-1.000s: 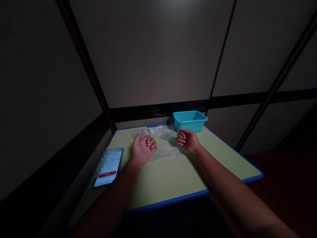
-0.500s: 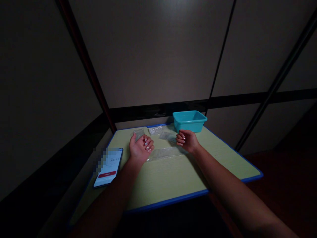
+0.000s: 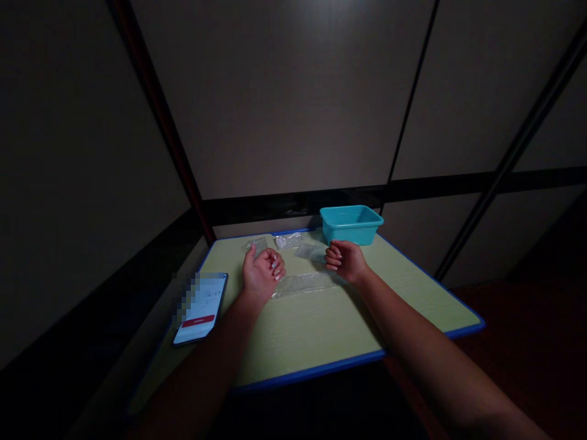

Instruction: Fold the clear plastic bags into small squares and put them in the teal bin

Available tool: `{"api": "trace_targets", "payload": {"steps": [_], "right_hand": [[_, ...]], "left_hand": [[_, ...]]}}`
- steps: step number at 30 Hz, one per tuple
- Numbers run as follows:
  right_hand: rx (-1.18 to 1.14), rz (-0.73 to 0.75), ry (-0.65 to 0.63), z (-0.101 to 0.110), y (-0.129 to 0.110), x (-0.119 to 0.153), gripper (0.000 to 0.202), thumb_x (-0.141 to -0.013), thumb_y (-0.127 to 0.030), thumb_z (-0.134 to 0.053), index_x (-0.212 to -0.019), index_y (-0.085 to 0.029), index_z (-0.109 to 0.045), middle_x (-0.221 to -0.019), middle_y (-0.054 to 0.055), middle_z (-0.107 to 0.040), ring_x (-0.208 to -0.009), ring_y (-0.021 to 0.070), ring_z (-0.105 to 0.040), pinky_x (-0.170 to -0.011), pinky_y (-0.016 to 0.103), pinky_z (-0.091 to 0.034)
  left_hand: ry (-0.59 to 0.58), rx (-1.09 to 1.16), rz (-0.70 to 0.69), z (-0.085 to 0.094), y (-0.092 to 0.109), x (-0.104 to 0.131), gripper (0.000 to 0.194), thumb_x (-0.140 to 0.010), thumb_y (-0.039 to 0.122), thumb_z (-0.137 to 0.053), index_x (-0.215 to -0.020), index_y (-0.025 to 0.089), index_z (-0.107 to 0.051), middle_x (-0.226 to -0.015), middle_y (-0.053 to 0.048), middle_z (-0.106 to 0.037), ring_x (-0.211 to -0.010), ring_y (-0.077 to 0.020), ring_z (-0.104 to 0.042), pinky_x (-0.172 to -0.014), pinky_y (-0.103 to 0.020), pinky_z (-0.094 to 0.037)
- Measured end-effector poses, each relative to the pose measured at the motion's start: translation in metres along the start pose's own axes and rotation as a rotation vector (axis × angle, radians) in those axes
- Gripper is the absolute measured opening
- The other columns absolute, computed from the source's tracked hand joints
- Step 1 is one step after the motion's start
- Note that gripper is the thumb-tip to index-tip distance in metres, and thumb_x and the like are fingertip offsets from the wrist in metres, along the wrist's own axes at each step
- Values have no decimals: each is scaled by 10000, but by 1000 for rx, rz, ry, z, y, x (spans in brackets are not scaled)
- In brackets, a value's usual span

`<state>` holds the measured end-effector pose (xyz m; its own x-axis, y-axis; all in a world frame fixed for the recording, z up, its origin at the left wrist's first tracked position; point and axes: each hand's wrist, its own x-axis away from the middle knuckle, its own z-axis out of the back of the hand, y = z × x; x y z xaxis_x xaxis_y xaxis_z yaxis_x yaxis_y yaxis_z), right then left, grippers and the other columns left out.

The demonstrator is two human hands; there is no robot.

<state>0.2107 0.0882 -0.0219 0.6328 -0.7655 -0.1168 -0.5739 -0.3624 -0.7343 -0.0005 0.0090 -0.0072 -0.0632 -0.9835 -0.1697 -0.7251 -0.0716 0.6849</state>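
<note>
My left hand (image 3: 263, 273) is palm up above the table, its thumb held apart and its fingers loosely bent, with nothing in it. My right hand (image 3: 346, 261) is turned inward, its fingers curled together toward the palm; I see nothing in it. Between and below the hands lies a long clear plastic bag (image 3: 305, 283), flat on the table. Behind it are a clear packet (image 3: 308, 251) near my right hand, a crinkled packet with something white in it (image 3: 288, 241), and another clear packet (image 3: 255, 245) beyond my left hand. What these packets hold is too dim to name.
A turquoise plastic basin (image 3: 352, 229) stands at the table's back right corner. The phone (image 3: 200, 311), its screen lit, lies at the left edge. The yellow-green table (image 3: 312, 336) has a blue rim and stands against a panelled wall (image 3: 293, 122).
My left hand has turned slightly, with its thumb shifting a little right. My right hand has hardly moved, and the things on the table lie as before.
</note>
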Motion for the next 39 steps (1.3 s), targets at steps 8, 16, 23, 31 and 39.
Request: {"api": "trace_targets", "payload": {"steps": [8,16,23,31,39], "right_hand": [[11,-10,3,-1,0,0,287,-752,-241,-448,-489,-174,-356,-451,-60,-201,-385,75,-167,-384,218,-188],[27,-15,28,0,1,-2,312,-780,-242,-419,-481,-174,-359,-450,-57,-196,-382,78,-176,-378,219,-178],[-28,30,-52,0,4,-1,305,-815,-228,-380,-516,-170,-393,-456,-57,-196,-396,82,-185,-413,220,-252],[-35,-142,-226,-11,13,2,284,-865,-282,-320,-659,-164,-475,-541,-19,-379,-479,100,-364,-511,243,-385],[104,-429,-280,-6,24,-2,414,-923,-398,-224,-832,-130,-525,-719,63,-593,-710,166,-581,-772,387,-447]], "left_hand": [[15,-5,-2,0,-1,-1,503,-857,498,-248,-587,159,-503,-507,0,-400,-425,-110,-392,-393,-210,-292],[40,20,22,-3,0,0,495,-864,493,-260,-588,160,-499,-508,-2,-408,-427,-117,-404,-397,-220,-310],[10,49,105,-3,-4,1,552,-862,553,-214,-639,154,-524,-559,-28,-459,-468,-140,-444,-421,-252,-350],[89,45,280,-1,-18,-4,584,-851,601,-202,-760,142,-550,-719,-108,-575,-658,-226,-570,-582,-361,-462],[117,-43,371,6,-23,-10,629,-843,616,-195,-869,112,-570,-856,-179,-618,-808,-290,-608,-714,-429,-474]]}}
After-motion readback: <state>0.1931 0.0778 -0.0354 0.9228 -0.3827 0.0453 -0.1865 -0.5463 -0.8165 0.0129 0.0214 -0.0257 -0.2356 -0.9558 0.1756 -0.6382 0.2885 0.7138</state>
